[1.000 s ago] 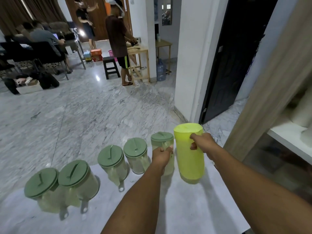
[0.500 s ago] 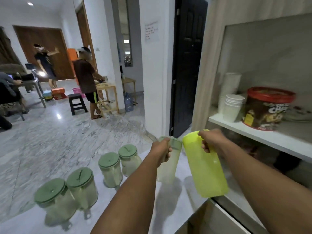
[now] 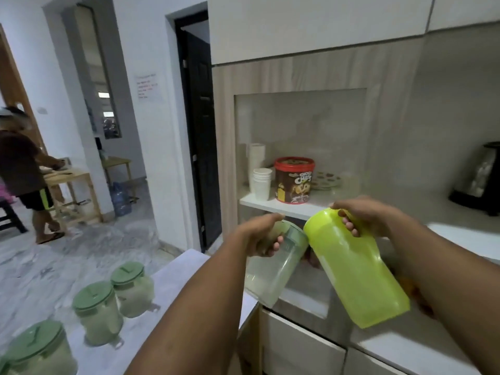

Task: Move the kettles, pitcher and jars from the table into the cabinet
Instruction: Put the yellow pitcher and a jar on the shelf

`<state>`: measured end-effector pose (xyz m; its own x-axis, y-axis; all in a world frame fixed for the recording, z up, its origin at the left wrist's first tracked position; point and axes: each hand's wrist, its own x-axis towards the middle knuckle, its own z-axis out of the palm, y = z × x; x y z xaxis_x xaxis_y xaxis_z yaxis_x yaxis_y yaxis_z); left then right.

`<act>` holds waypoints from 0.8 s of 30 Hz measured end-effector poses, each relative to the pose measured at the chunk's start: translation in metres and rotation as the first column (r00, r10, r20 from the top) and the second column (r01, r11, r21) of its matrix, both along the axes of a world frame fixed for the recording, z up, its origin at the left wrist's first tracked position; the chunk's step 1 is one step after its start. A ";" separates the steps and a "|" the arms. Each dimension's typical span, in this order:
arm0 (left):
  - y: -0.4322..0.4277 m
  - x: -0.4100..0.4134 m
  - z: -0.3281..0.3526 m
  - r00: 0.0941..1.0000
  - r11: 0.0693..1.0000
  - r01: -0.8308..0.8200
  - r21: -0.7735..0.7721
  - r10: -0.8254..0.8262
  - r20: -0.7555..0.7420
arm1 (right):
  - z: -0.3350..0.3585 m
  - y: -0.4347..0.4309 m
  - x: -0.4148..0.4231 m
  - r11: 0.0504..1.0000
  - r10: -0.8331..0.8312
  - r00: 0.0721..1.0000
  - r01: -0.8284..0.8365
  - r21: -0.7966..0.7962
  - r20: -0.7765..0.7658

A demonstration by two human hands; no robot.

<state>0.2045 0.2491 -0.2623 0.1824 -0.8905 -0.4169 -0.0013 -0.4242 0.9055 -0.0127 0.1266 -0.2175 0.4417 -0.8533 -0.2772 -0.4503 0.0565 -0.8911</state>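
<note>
Head: left hand (image 3: 260,236) holds jar (image 3: 270,277), right hand (image 3: 364,217) pitcher (image 3: 357,272).

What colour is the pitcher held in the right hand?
The pitcher is bright yellow-green; the head view shows it.

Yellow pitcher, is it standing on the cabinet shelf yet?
No, the right hand holds the yellow pitcher tilted in the air.

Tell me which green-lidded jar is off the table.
The jar gripped by the left hand, tilted in the air before the cabinet. The other three stand upright on the table.
</note>
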 end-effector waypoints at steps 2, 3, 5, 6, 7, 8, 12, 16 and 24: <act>-0.013 -0.038 0.013 0.995 0.995 0.095 0.009 -0.095 0.026 | 0.009 -0.004 -0.048 0.999 -0.039 0.999 0.039 0.005 -0.029; -0.019 -0.058 0.020 0.990 0.991 0.134 0.009 -0.135 0.030 | 0.014 -0.005 -0.072 0.998 -0.062 0.997 0.062 0.008 -0.043; -0.032 -0.096 0.029 0.979 0.980 0.201 -0.002 -0.201 0.035 | 0.022 -0.008 -0.119 0.994 -0.109 0.992 0.110 0.012 -0.060; -0.040 -0.116 0.033 0.972 0.972 0.233 -0.006 -0.233 0.036 | 0.025 -0.009 -0.141 0.991 -0.135 0.989 0.135 0.008 -0.066; -0.047 -0.135 0.037 0.964 0.965 0.262 -0.011 -0.262 0.036 | 0.029 -0.010 -0.162 0.987 -0.161 0.984 0.161 -0.002 -0.071; -0.054 -0.154 0.040 0.957 0.957 0.288 -0.021 -0.288 0.030 | 0.033 -0.011 -0.183 0.982 -0.186 0.980 0.186 -0.017 -0.074; -0.083 -0.228 0.049 0.940 0.937 0.340 -0.084 -0.341 -0.002 | 0.046 -0.014 -0.251 0.930 -0.324 0.945 0.325 -0.173 0.037; -0.115 -0.294 0.052 0.966 0.945 0.234 -0.228 -0.253 -0.058 | 0.049 -0.025 -0.295 0.772 -0.476 0.819 0.564 -0.294 0.320; -0.198 -0.352 0.047 0.997 0.911 -0.028 -0.411 -0.002 -0.071 | 0.034 -0.089 -0.334 0.658 -0.544 0.615 0.735 -0.164 0.571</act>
